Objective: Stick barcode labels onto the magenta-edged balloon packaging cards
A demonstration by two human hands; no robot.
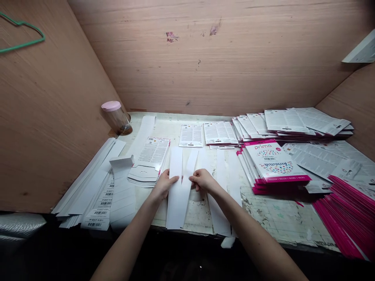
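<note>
Two long white paper strips lie side by side in front of me, a left strip (175, 203) and a right strip (187, 191) that slants away from it at the top. My left hand (164, 186) is closed on the left strip's edge, thumb on top. Between thumb and fingers, my right hand (203, 179) pinches the edge of the right strip. Whether the two strips are joined lower down, I cannot tell. More white strips (218, 210) lie under and beside my right forearm. Left of my left hand sits a stack of printed cards (150, 156).
Barcode label strips (98, 214) and white strips (84, 175) fill the left edge. A pink-lidded jar (115, 119) stands behind them. Small card piles (190, 135) lie at the back. Pink-and-white packets (269, 160) and pink-edged stacks (348, 214) crowd the right. Wooden panels (205, 58) enclose the table.
</note>
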